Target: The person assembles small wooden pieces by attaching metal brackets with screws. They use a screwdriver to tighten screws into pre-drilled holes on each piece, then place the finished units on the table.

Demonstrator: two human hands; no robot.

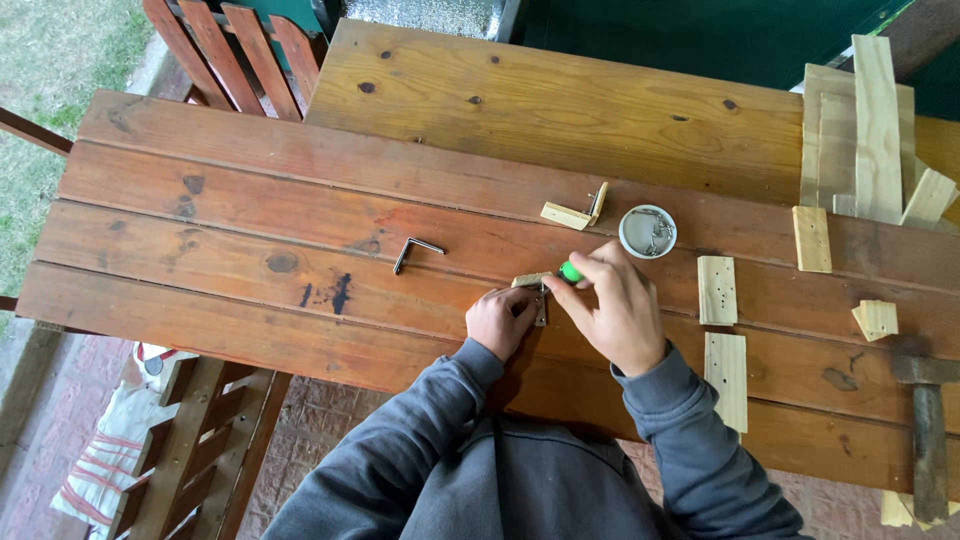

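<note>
My left hand [500, 318] presses on a small pale wood block [532, 281] with a metal bracket on it, on the brown plank table [250, 230]. My right hand [615, 305] grips a green-handled tool [570, 271], its tip at the block; the shaft is hidden by my fingers. Beyond my hands lies a second small wood piece with a bracket fixed to it [574, 213]. A loose metal angle bracket [415, 251] rests to the left.
A small round white dish [648, 231] with metal bits sits behind my right hand. Pale wood blocks with holes [717, 289] [727, 378] lie to the right, longer slats [865, 130] at far right, a hammer [928, 425] at the right edge. Wooden chairs stand alongside.
</note>
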